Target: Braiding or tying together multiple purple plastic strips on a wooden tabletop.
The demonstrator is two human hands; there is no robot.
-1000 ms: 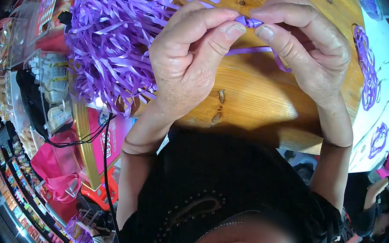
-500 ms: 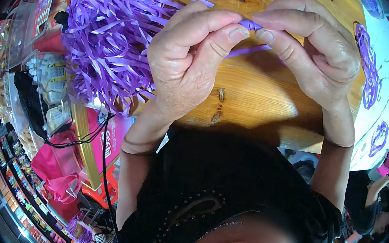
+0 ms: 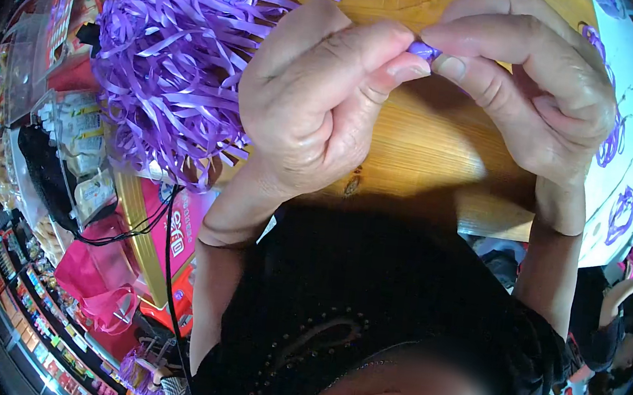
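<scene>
Between my fingertips is a short rolled or folded bit of shiny purple ribbon (image 3: 424, 51), held above the wooden table (image 3: 415, 138). My left hand (image 3: 316, 93) pinches one end of it with thumb and forefinger. On the other end, my right hand (image 3: 529, 81) closes thumb and forefinger in the same way. Most of the ribbon piece is covered by the fingers. Just left of my left hand lies a big tangled heap of purple ribbon strips (image 3: 173, 59), some of them reaching toward the far edge.
Loops of purple ribbon (image 3: 623, 214) lie on a white table (image 3: 593, 246) at the right. Clear bags (image 3: 80, 134), a pink bag (image 3: 95, 282) and a gold-edged pink box (image 3: 167, 220) crowd the left. A black cable (image 3: 171, 259) hangs there. Another person's arm (image 3: 618, 299) shows at far right.
Both hands have shifted slightly to the right with the ribbon. My left hand has turned inward over it, and a ribbon tail seen below the fingers is now hidden.
</scene>
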